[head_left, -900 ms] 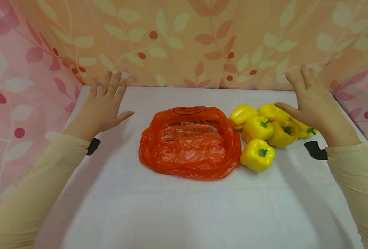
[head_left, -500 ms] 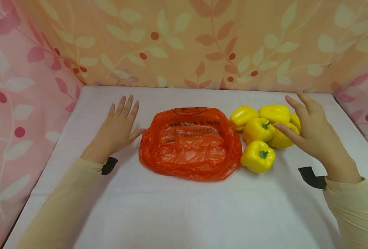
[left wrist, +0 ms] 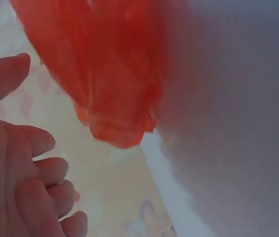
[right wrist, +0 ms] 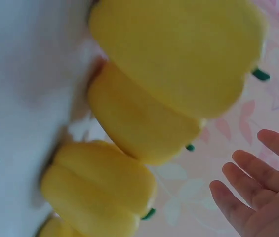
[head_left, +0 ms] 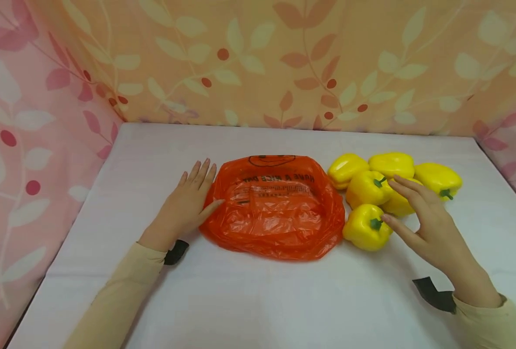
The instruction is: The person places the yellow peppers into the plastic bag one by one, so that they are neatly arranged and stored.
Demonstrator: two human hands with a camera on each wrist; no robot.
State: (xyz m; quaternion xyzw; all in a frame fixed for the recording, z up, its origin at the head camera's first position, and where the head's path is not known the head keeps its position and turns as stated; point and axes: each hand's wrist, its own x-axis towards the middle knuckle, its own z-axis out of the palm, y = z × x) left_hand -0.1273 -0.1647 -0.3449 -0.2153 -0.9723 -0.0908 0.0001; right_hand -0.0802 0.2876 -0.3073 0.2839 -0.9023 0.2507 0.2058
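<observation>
An orange-red plastic bag with black print lies on the white table. At its left edge hovers my left hand, fingers straight; its thumb overlaps the bag in the head view, but the left wrist view shows a gap between hand and bag. Several yellow bell peppers with green stems cluster right of the bag. My right hand, relaxed and holding nothing, is over the cluster's right side. Its thumb reaches the stem of the front bell pepper in the head view, and its fingers partly cover another pepper.
Flowered cloth hangs behind the table and along both sides. The white tabletop stretches in front of the bag. A bell pepper lies at the cluster's far right. Black wrist straps show at both cuffs.
Both hands have come down and toward the middle, the left to the bag's edge and the right over the peppers. The bag and peppers keep their places.
</observation>
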